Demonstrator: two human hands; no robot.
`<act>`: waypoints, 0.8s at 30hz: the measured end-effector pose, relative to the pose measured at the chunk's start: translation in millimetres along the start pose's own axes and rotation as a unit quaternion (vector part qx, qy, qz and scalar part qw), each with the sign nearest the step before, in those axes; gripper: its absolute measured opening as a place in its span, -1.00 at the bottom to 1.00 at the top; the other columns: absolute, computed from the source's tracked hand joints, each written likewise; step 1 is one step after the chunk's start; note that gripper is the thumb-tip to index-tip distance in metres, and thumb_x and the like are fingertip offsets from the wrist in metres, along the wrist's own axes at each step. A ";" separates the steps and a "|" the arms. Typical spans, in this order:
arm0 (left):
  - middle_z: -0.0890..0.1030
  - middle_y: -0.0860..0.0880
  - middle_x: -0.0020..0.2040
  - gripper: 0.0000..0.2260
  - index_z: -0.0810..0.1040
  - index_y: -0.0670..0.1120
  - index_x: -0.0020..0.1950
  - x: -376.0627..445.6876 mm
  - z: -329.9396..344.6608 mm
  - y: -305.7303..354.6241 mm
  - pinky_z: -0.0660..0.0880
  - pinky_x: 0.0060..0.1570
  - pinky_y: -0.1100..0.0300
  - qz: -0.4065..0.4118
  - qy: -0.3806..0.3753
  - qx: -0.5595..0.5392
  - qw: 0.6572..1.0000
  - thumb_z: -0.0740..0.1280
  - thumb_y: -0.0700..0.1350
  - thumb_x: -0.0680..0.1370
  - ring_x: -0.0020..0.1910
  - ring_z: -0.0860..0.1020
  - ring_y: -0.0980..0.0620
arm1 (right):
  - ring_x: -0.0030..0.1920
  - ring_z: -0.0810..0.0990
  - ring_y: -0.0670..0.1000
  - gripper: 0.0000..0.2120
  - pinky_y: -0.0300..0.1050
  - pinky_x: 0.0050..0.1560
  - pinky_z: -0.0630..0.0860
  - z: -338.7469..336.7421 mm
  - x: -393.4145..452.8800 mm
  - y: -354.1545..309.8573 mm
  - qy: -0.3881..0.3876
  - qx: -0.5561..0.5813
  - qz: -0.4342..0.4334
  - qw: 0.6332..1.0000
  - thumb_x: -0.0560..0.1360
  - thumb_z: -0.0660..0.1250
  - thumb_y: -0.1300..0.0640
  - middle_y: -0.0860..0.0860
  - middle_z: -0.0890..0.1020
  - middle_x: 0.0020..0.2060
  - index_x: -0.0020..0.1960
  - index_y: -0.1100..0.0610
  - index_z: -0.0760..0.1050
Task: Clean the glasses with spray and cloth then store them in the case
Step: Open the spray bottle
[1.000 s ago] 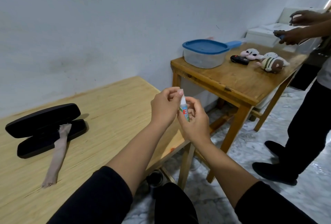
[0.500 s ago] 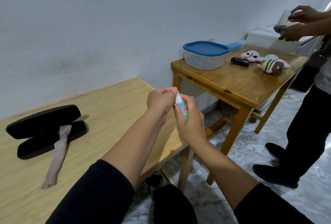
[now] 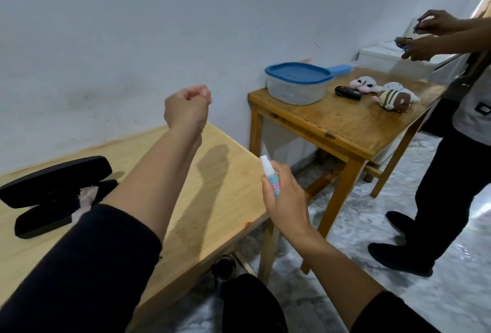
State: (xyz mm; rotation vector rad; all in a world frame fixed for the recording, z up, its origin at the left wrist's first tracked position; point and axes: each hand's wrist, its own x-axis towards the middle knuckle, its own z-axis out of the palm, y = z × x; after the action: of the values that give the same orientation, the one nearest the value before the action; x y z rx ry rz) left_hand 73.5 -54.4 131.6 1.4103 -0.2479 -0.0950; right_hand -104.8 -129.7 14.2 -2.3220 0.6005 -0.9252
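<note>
Turquoise-labelled, the spray bottle (image 3: pixel 271 181) stands upright in the right hand (image 3: pixel 288 199), whose fingers wrap its body, nozzle bare. The left hand (image 3: pixel 187 109) is raised well apart, curled nearly closed; whether it pinches the cap I cannot tell. Left of that forearm the black case (image 3: pixel 53 194) lies open on the pale table (image 3: pixel 212 186), the cloth (image 3: pixel 86 195) draped from it. No glasses show, so spraying, wiping and storing all seem left to do.
</note>
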 end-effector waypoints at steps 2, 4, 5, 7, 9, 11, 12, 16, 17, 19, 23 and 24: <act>0.65 -0.01 -0.13 -0.92 0.60 0.07 -0.22 -11.9 -1.7 -9.3 0.50 -0.13 0.18 0.021 -0.037 0.064 0.997 0.37 -0.10 0.44 -0.18 0.55 0.06 | -0.02 0.54 0.00 -0.62 -0.02 -0.08 0.52 -3.0 11.6 -2.9 0.018 0.018 -0.005 1.000 0.57 0.20 0.02 -0.01 0.52 0.09 0.36 0.06 0.28; 0.63 0.00 -0.09 -0.92 0.58 0.13 -0.10 -28.4 0.9 -31.6 0.47 -0.09 0.18 0.039 -0.068 0.108 0.991 0.36 -0.06 0.47 -0.16 0.53 0.07 | -0.04 0.51 -0.06 -0.60 -0.10 -0.09 0.50 -5.5 22.2 -13.3 0.031 0.042 -0.028 0.998 0.57 0.21 0.04 -0.10 0.46 0.07 0.38 0.05 0.27; 0.62 0.02 -0.11 -0.90 0.58 0.12 -0.04 -34.9 1.3 -43.0 0.45 -0.06 0.19 0.042 -0.074 0.122 0.989 0.35 -0.06 0.49 -0.14 0.54 0.09 | -0.03 0.51 -0.07 -0.60 -0.12 -0.08 0.50 -5.4 25.2 -16.5 0.038 0.059 -0.033 0.997 0.57 0.21 0.04 -0.12 0.44 0.06 0.38 0.05 0.28; 0.63 0.05 -0.13 -0.88 0.58 0.07 0.01 -44.6 -1.4 -62.4 0.46 -0.01 0.22 0.033 -0.079 0.141 0.986 0.35 -0.10 0.50 -0.09 0.59 0.08 | -0.06 0.54 -0.05 -0.62 -0.16 -0.12 0.52 -7.0 27.1 -19.9 0.046 0.099 -0.021 0.994 0.56 0.23 0.05 -0.12 0.45 0.07 0.35 0.01 0.28; 0.66 0.04 -0.11 -0.89 0.57 0.07 -0.02 -53.6 -4.9 -77.5 0.49 0.05 0.17 0.026 -0.099 0.174 0.980 0.37 -0.11 0.49 -0.05 0.62 0.07 | -0.19 0.58 0.00 -0.66 -0.21 -0.27 0.55 -9.2 28.4 -20.9 0.035 0.162 0.019 0.986 0.55 0.24 0.06 -0.02 0.52 0.00 0.30 -0.05 0.27; 0.66 0.06 -0.09 -0.88 0.57 0.06 -0.03 -61.7 -7.9 -89.0 0.49 0.04 0.21 0.028 -0.129 0.216 0.967 0.39 -0.12 0.48 -0.05 0.61 0.10 | -0.35 0.56 0.03 -0.69 -0.28 -0.42 0.50 -10.6 29.4 -19.0 0.021 0.232 0.062 0.970 0.55 0.24 0.10 0.12 0.55 -0.14 0.25 -0.07 0.27; 0.65 0.08 -0.07 -0.88 0.58 0.06 -0.02 -65.9 -9.4 -93.3 0.46 -0.01 0.27 0.031 -0.141 0.238 0.961 0.39 -0.12 0.48 -0.05 0.59 0.13 | -0.40 0.52 0.03 -0.68 -0.26 -0.46 0.48 -10.8 29.4 -17.0 0.017 0.256 0.073 0.964 0.55 0.25 0.12 0.15 0.53 -0.18 0.25 -0.07 0.26; 0.63 0.10 -0.05 -0.90 0.60 0.05 -0.04 -76.6 -16.2 -107.2 0.39 -0.07 0.36 0.032 -0.155 0.291 0.943 0.41 -0.09 0.47 -0.06 0.54 0.18 | -0.46 0.46 0.02 -0.57 -0.19 -0.46 0.46 -9.3 27.5 -8.3 -0.003 0.293 0.086 0.952 0.55 0.24 0.14 0.09 0.47 -0.21 0.31 -0.19 0.21; 0.64 0.10 -0.05 -0.89 0.61 0.05 -0.03 -77.5 -17.2 -110.1 0.41 -0.01 0.31 0.040 -0.160 0.308 0.937 0.42 -0.08 0.46 -0.05 0.55 0.16 | -0.46 0.46 0.01 -0.54 -0.20 -0.45 0.46 -9.2 26.5 -7.1 -0.007 0.297 0.087 0.951 0.55 0.24 0.14 0.07 0.47 -0.20 0.33 -0.23 0.20; 0.65 0.08 -0.03 -0.85 0.61 0.03 0.01 -78.4 -17.8 -114.3 0.41 0.04 0.27 0.053 -0.172 0.334 0.925 0.42 -0.07 0.45 -0.04 0.55 0.14 | -0.45 0.46 0.01 -0.51 -0.19 -0.43 0.48 -9.0 25.7 -5.9 -0.013 0.298 0.089 0.950 0.56 0.23 0.15 0.03 0.49 -0.16 0.36 -0.25 0.18; 0.65 0.05 0.01 -0.82 0.59 0.01 0.06 -79.3 -18.8 -117.8 0.45 0.09 0.25 0.082 -0.184 0.363 0.910 0.39 -0.06 0.47 0.00 0.56 0.12 | -0.44 0.46 0.05 -0.51 -0.08 -0.38 0.50 -7.8 25.6 -7.3 -0.016 0.285 0.097 0.953 0.56 0.20 0.19 -0.16 0.47 -0.02 0.37 -0.20 0.21; 0.65 0.04 0.03 -0.81 0.58 0.01 0.08 -80.0 -19.3 -118.3 0.45 0.11 0.24 0.086 -0.187 0.367 0.907 0.39 -0.06 0.48 0.02 0.56 0.11 | -0.44 0.46 0.05 -0.52 -0.09 -0.39 0.50 -7.2 25.5 -8.0 -0.018 0.282 0.100 0.954 0.55 0.20 0.19 -0.16 0.46 -0.03 0.36 -0.20 0.22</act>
State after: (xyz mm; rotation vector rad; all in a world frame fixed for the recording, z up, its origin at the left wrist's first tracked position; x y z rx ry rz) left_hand 9.8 -37.8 3.4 2.1090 -0.7868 -0.1350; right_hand -91.7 -141.0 35.7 -1.7302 0.4689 -0.8254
